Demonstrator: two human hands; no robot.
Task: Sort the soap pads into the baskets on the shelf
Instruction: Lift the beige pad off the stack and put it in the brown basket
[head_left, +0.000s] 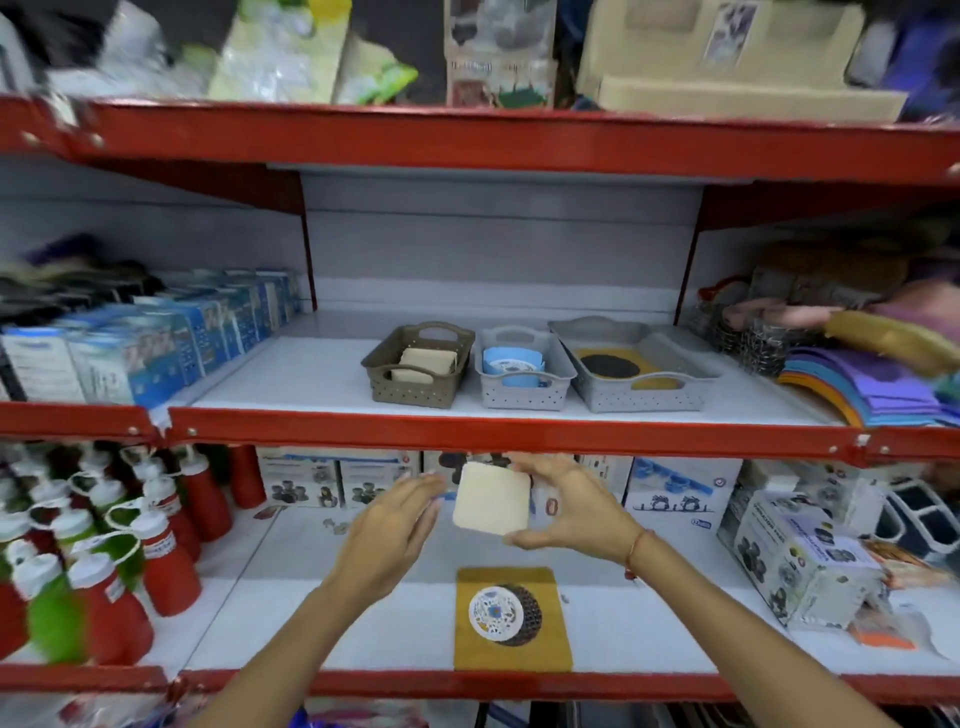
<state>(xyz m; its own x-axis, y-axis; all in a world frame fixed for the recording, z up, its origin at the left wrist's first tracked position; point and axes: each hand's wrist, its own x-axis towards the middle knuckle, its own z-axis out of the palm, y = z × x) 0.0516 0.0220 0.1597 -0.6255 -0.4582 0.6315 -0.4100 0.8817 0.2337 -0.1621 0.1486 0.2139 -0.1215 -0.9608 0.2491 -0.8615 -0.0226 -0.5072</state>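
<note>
My right hand (576, 506) grips a cream square soap pad (491, 500) by its right edge, in front of the lower shelf. My left hand (395, 525) is open just left of the pad, fingers spread, apart from it or barely at its edge. On the middle shelf stand three baskets: a brown basket (410, 387) holding cream pads, a small grey basket (522, 397) holding blue pads, and a larger grey tray (649, 397) holding a yellow pad with a dark round scrubber. A yellow pad with a round scrubber (511, 616) lies on the lower shelf below my hands.
Red shelf rails (509, 434) cross in front of the baskets. Blue boxes (156, 343) fill the middle shelf's left, coloured cloths (872, 384) its right. Red and green squeeze bottles (104, 561) stand lower left, printed boxes (800, 561) lower right.
</note>
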